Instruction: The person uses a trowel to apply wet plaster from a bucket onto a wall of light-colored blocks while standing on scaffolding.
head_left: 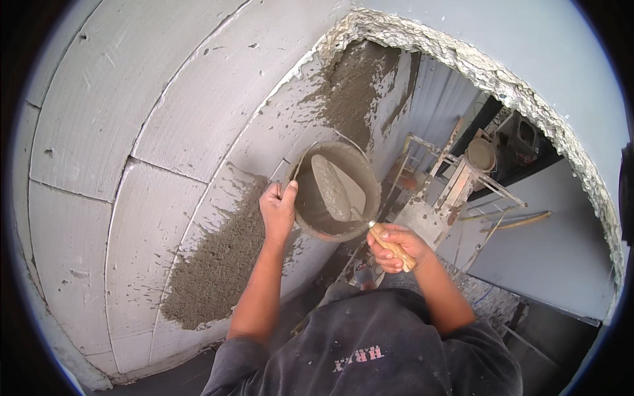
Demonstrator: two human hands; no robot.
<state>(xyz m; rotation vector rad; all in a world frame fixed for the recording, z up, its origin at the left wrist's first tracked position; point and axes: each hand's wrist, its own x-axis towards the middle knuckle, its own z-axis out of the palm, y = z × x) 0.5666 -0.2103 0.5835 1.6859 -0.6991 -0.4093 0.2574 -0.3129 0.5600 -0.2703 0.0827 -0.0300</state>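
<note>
My left hand (278,206) is closed on the left rim of a round bucket (309,204), its thumb over the edge. The bucket hangs in front of me beside the block wall, its inside coated with wet grey mortar. In my right hand (400,249) is the wooden handle of a pointed trowel (392,245). The blade lies over the bucket's mouth and carries a long lump of mortar (330,187). How much mortar the bucket holds below the blade is hard to tell.
Rough mortar patches (214,280) cover parts of the pale block wall (158,218) at left and on the opening's side. A jagged broken edge (522,92) arches around the opening. Beyond it stand a splattered scaffold (456,188) and another bucket (481,154).
</note>
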